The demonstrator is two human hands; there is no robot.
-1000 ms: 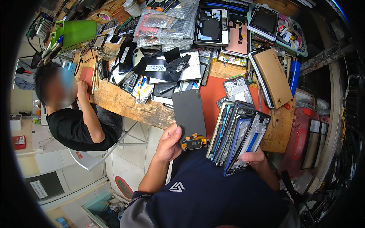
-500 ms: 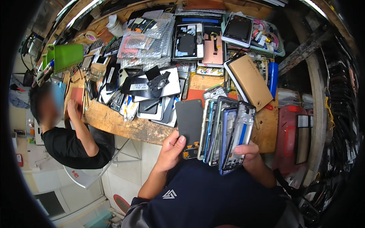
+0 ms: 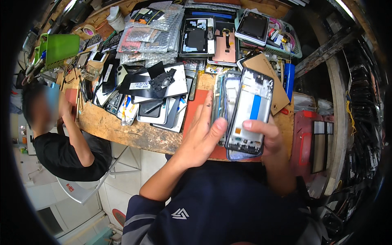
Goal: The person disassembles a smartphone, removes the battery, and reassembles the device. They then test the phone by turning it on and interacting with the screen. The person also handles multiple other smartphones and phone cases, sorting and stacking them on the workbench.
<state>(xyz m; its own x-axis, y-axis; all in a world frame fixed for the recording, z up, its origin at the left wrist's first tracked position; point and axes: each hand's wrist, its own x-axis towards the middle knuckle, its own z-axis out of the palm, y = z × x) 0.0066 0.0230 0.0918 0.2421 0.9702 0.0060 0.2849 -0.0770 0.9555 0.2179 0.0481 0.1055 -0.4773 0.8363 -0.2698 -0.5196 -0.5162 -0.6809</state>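
Note:
My right hand (image 3: 267, 132) grips a stack of bare phone frames. Its thumb lies across the front silvery phone frame (image 3: 251, 110), which has a blue strip down its middle and a dark rim. Behind and to the left, more phone frames (image 3: 231, 94) with bluish and grey edges are fanned at slightly different tilts. My left hand (image 3: 200, 136) is against the stack's left side, its visible fingers stretched upward and its thumb touching the near frames. Its far fingertips are partly hidden. The stack is held over the bench's front edge, above a red mat (image 3: 201, 87).
A messy pile of phone parts (image 3: 163, 87) lies left of the stack. Bubble-wrapped packets (image 3: 151, 36), a tan box (image 3: 279, 96) and a parts basket (image 3: 296, 49) stand farther back. At the left a co-worker (image 3: 67, 153) sits by the wooden bench (image 3: 134, 136).
The dark screen panel in my left hand is no longer visible. That hand now presses the stack's side. The frames have moved up and away from me, and are closer together.

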